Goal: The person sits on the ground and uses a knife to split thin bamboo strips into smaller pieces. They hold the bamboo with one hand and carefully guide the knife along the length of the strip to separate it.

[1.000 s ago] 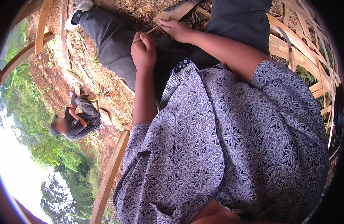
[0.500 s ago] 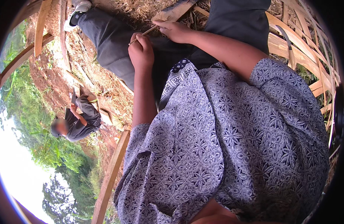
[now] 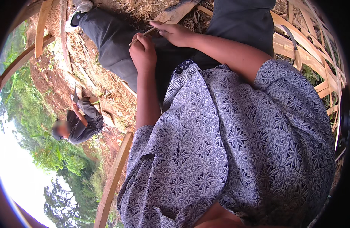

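Observation:
A thin pale wooden stick slants between my two hands over my dark trousers. My left hand is closed in a fist around its lower left part, and a short end pokes out past the thumb. At the stick's upper right, my right hand closes on it with the thumb stretched along it; the lower fingers are partly hidden. Just beyond the right hand, a flat light wooden piece with a dark far end lies on the ground between my legs.
A curved-blade sickle lies at the right among several long split wooden strips. A wooden beam stands at lower left. Farther left, a person in dark clothes and a cap sits on the slope, holding a dark blade-like tool.
My right hand has slid slightly left along the stick, closer to my left hand. The left hand has shifted barely. The other person's hand has risen a little.

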